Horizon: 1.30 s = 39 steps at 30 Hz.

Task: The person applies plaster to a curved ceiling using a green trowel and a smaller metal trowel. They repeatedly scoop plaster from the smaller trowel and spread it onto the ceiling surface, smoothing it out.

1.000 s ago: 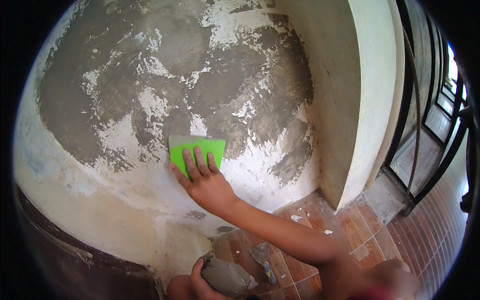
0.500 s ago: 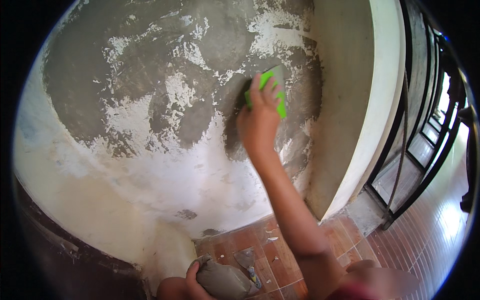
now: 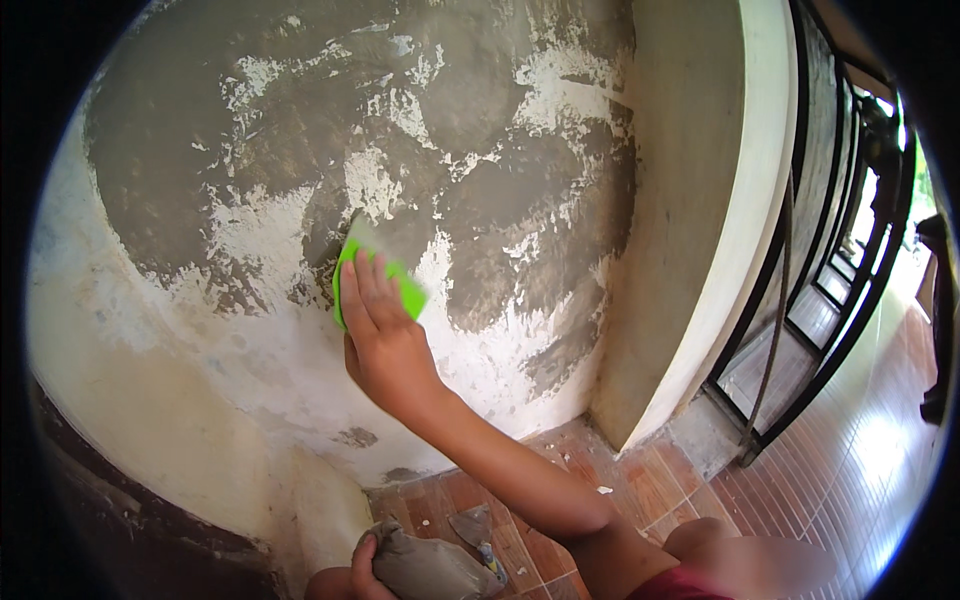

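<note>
My right hand (image 3: pixel 385 335) grips a bright green plastic spreader (image 3: pixel 414 293), its pale blade edge slanting up against the wall (image 3: pixel 200 370). My fingers lie flat along its back. Around the blade, grey filler (image 3: pixel 150 150) covers much of the upper wall in uneven patches, with flaky white areas showing between. Low at the bottom edge, my left hand (image 3: pixel 366 572) is closed on a soft, grey, putty-smeared bag (image 3: pixel 430 562); only its thumb side shows. Just beyond the bag, a putty knife (image 3: pixel 470 525) with a grey-caked blade lies on the floor.
Brown tiled floor (image 3: pixel 590 485) with white flakes meets the wall's base. A pale pillar (image 3: pixel 665 230) juts out on the right, beside a black metal-framed gate (image 3: pixel 795 290) and a hanging rope (image 3: pixel 772 340). Dark brown trim (image 3: pixel 120 510) runs along the lower left.
My right hand has swung the green spreader left and down across the wall, from near the pillar to the middle patches. My left hand keeps hold of the grey bag.
</note>
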Tool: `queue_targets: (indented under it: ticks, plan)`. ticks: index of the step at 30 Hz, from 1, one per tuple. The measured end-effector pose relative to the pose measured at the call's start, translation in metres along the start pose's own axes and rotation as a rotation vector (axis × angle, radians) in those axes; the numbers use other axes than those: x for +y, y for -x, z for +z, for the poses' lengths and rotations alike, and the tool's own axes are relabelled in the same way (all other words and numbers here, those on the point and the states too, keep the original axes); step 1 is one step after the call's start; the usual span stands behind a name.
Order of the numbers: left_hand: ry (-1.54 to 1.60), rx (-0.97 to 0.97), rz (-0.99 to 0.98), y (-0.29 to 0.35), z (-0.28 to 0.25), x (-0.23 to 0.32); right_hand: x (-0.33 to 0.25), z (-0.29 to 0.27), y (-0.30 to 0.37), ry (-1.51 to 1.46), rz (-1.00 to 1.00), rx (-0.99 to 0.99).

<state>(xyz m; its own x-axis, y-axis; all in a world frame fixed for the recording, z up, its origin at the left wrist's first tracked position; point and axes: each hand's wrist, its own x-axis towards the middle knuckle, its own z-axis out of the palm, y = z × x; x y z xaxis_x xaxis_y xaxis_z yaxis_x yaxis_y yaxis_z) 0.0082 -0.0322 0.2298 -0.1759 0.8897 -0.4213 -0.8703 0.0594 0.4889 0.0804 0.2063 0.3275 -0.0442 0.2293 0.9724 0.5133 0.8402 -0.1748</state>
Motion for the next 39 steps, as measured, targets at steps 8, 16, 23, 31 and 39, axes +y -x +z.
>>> queue_targets:
  ticks: [8, 16, 23, 31, 39]
  plan:
    - [-0.024, -0.061, -0.053, 0.003, 0.005, -0.011, 0.033, -0.093, -0.002, -0.094, 0.295, 0.393]
    - [-0.013, -0.04, -0.04, 0.001, 0.004, -0.012, 0.112, -0.073, -0.055, 0.404, 0.072, 0.288]
    - [-0.007, 0.01, -0.004, -0.006, 0.005, -0.007, 0.097, -0.03, 0.009, 0.33, -0.029, 0.021]
    - [-0.045, 0.044, 0.004, -0.001, 0.015, -0.007, 0.043, -0.073, 0.053, 0.097, -0.017, -0.36]
    - [-0.031, -0.025, -0.01, 0.003, 0.028, 0.0, 0.109, -0.157, -0.096, 0.443, -0.109, 0.294]
